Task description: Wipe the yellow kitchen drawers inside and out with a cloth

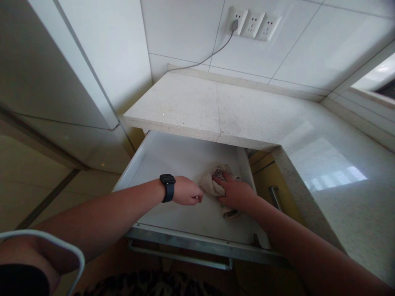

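A crumpled beige cloth (210, 185) with dark patches lies on the floor of a pulled-out white drawer (173, 152), near its right side. My right hand (236, 192) grips this rag from above, its fingers pressed into the folds. Just left of the cloth, my left hand (187, 192) hovers over the drawer with curled fingers, and nothing shows in them. Its wrist wears a black smartwatch (167, 187). Faint marks are visible on the drawer floor around the cloth.
Above the drawer is a pale stone countertop (191, 102), which turns toward me on the right. A plug with a grey cord (216, 52) sits in one of the wall sockets (253, 24). The drawer's bar handle (182, 257) faces me. A tall white cabinet (101, 49) stands left.
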{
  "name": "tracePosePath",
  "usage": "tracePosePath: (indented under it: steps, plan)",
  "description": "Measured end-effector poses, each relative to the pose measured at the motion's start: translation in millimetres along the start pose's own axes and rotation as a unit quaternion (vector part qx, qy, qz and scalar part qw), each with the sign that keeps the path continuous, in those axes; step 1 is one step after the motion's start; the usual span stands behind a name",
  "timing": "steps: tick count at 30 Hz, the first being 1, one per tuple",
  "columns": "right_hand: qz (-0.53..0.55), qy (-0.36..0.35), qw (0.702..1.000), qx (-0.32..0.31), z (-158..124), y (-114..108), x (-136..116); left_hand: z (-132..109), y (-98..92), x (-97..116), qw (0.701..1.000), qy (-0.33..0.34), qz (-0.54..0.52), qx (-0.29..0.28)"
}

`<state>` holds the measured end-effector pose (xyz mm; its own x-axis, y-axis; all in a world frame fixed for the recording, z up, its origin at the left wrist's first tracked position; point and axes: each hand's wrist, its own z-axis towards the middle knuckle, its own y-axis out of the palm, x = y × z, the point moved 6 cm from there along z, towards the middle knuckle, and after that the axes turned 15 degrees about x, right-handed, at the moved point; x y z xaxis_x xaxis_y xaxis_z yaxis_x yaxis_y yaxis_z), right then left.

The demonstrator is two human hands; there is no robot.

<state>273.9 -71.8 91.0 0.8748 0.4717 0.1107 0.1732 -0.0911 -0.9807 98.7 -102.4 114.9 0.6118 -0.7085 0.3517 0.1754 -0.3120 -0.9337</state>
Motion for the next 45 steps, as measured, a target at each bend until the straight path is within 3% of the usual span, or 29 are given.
tracePosePath:
  steps: [25,32,39,45]
  plan:
    - [0.004,-0.004,1.000,0.018,1,5,3,1,2.4,5,1.000,0.017,0.000,-0.004]
    - [0.005,0.001,1.000,0.015,1,5,1,1,-0.3,8,0.999,0.038,0.016,0.026]
    - [0.007,0.000,1.000,0.022,0,8,3,-3,-11.8,25,0.995,0.065,0.048,0.050]
    - [0.011,0.031,0.999,0.036,25,11,18,-6,-16.4,32,0.992,0.078,0.078,0.054]
